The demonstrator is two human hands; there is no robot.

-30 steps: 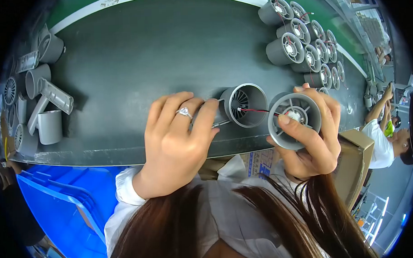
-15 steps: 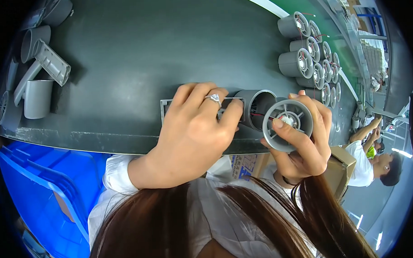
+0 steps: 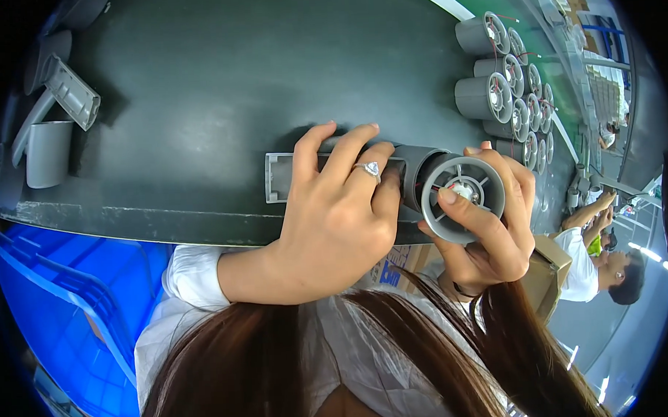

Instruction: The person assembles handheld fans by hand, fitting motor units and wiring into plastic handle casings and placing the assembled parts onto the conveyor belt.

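A grey plastic housing, a cylinder (image 3: 416, 166) joined to a flat rectangular frame (image 3: 278, 179), lies near the table's front edge. My left hand (image 3: 338, 208) is over the frame, its thumb and index finger bent down at the end nearest the cylinder; what their tips touch is hidden. My right hand (image 3: 500, 217) grips a round grey spoked cap (image 3: 498, 184) with a shiny centre, its thumb pressed on the spokes. The cap is at the cylinder's open end, tilted toward me. A bit of red wire shows at its centre.
Several grey cylinders (image 3: 485, 99) with spoked ends and red wires stand at the right back. More grey housings (image 3: 50, 154) lie at the far left. A blue bin (image 3: 65, 306) and a cardboard box (image 3: 550, 278) are below the table edge. Another person (image 3: 582, 262) works at the right.
My left hand has slid right along the frame, its fingers lifted and spread more. The cap is now closer to the cylinder's mouth, and less red wire shows between them.
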